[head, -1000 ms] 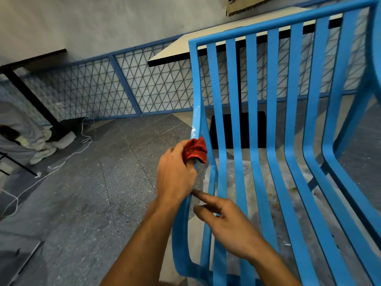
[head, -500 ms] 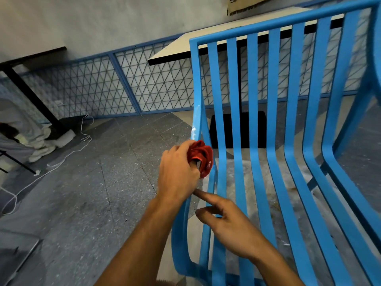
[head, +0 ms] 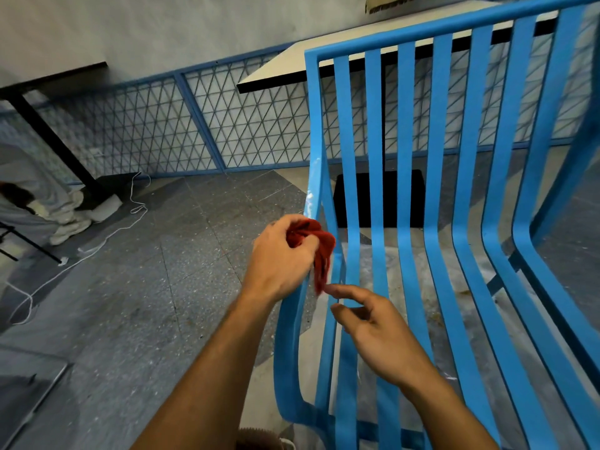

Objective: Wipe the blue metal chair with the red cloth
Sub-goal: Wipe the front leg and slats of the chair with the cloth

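Observation:
The blue metal chair (head: 438, 196) with long slats fills the right half of the view. My left hand (head: 279, 258) grips the bunched red cloth (head: 319, 251) and presses it against the chair's leftmost slat, where the back curves into the seat. A strip of cloth hangs down from the fist. My right hand (head: 380, 332) hovers just below, fingers loosely curled, with the index fingertip close to the cloth's hanging end; contact is unclear. White smears mark the slat above the cloth.
A blue lattice fence (head: 201, 125) runs along the wall behind. A white-topped table (head: 276, 69) stands behind the chair. A white cord (head: 107, 235) and a pile of light fabric (head: 48, 203) lie on the speckled floor at left.
My left hand has slid the cloth a little down and around the slat, and a tail of cloth now hangs loose. My right hand has lifted slightly toward it.

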Available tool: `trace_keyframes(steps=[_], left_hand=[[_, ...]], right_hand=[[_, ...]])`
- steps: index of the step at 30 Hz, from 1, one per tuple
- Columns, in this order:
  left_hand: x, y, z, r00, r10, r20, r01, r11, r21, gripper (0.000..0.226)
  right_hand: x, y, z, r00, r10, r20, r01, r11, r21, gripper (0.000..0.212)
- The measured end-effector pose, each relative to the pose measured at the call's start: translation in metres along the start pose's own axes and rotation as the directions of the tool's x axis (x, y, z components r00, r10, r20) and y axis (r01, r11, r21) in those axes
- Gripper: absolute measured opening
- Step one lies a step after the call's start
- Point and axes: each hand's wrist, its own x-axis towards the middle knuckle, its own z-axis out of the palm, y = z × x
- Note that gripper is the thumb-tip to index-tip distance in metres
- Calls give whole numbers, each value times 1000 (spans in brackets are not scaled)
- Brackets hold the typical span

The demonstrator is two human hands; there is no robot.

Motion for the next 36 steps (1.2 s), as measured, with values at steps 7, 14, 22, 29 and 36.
trace_keyframes(steps=[7, 14, 22, 29, 36], left_hand=[[-7, 10, 23, 978, 209, -29, -157, 811, 564, 31], [-9, 16, 12, 977, 208, -49, -207, 978, 19, 30], [13, -2, -7, 983, -39, -181, 46, 998, 34, 28], [-1, 2, 4, 987, 163, 0, -159, 959, 235, 29], [7, -11, -16, 986, -44, -158, 11, 979, -204, 22]], right_hand=[[1, -2, 2, 1000, 18, -21, -18, 1000, 0, 31], [2, 2, -4, 996, 36, -79, -30, 997, 75, 19], [1, 1, 0, 998, 17, -57, -13, 997, 73, 18], [5, 3, -3, 987, 74, -142, -41, 974, 223, 55], [10, 4, -9, 975, 101, -199, -40, 957, 287, 78]])
